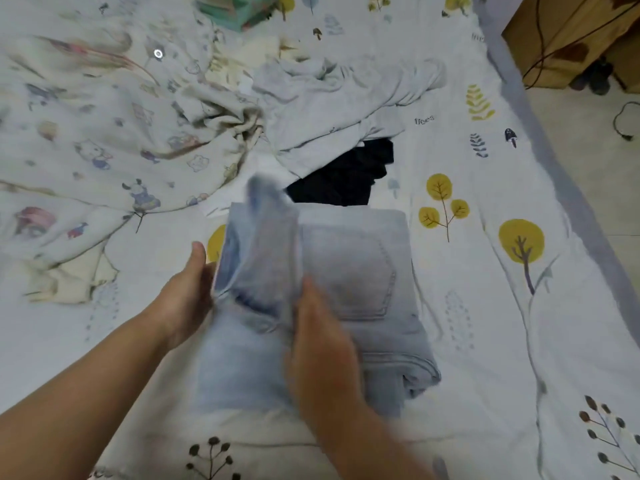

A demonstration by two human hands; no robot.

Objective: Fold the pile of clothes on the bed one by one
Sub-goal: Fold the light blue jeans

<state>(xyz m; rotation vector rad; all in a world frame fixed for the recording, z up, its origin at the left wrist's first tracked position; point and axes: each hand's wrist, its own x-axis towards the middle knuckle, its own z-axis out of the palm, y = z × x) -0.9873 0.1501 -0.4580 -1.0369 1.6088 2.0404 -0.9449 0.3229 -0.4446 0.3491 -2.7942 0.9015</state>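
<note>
The pale jeans [332,299] lie at mid-bed, long axis running six to twelve o'clock. The left hand [187,296] grips their raised nine o'clock flap; the right hand [322,334] lies flat on the middle, nearer the crease. Unfolded clothes [332,109] wait at twelve o'clock.

A white bedsheet printed with yellow trees, dark twigs and small mushrooms [485,306] covers the bed. A rumpled pale quilt with cartoon animal prints [86,133] lies on its left side. At the top edge sits a green striped box-like object [239,12], blurred. Beyond the bed's right edge stands a brown wooden cabinet [571,32], black cables [623,123] trailing over the pale floor [595,188].
</note>
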